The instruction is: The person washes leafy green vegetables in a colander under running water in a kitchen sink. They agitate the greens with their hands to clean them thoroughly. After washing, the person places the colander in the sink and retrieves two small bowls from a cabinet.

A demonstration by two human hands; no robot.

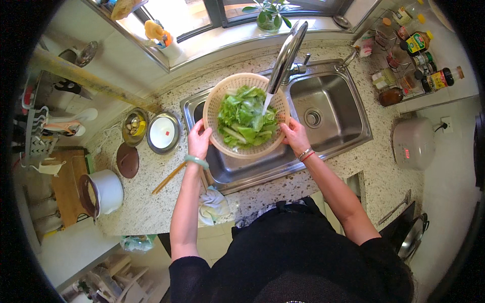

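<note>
A beige plastic colander [246,151] full of green leafy vegetables [246,117] is held above the left basin [227,166] of a stainless steel sink. My left hand [198,140] grips its left rim, thumb on top. On the opposite side my right hand [296,137] holds the rim in the same way. Water [266,104] runs from the chrome faucet [288,53] onto the leaves. The fingers under the colander are partly hidden.
The right basin [326,106] adjoins. Left of the sink are a metal dish with a white bowl [162,132], a bowl of garlic [134,127], wooden chopsticks [168,178] and a white pot [110,191]. A cloth [213,206] lies at the counter edge. Bottles [418,43] and a rice cooker [413,144] stand right.
</note>
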